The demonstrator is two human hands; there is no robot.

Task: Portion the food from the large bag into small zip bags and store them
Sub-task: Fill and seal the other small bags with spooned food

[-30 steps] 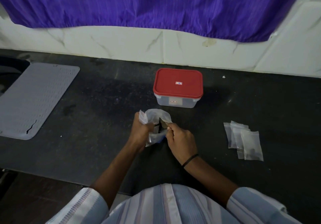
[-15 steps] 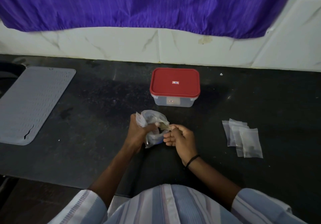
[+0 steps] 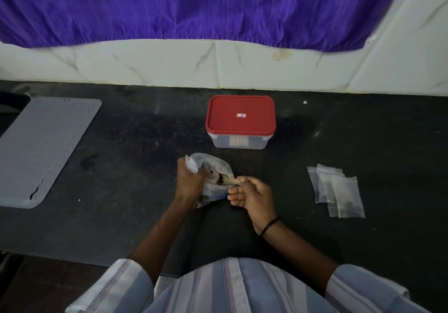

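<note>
Left hand (image 3: 190,183) grips large bag (image 3: 213,179) by its gathered top, mouth facing right. Right hand (image 3: 252,195) pinches spoon (image 3: 226,180) handle, long axis left-right, bowl inside mouth. Small zip bags (image 3: 337,191) well right, nearer right hand

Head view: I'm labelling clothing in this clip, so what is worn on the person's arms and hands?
Both hands are bare. The right wrist carries a thin black band. Pale striped shirt sleeves, the left sleeve and the right sleeve, are pushed up, leaving the forearms uncovered.
</note>
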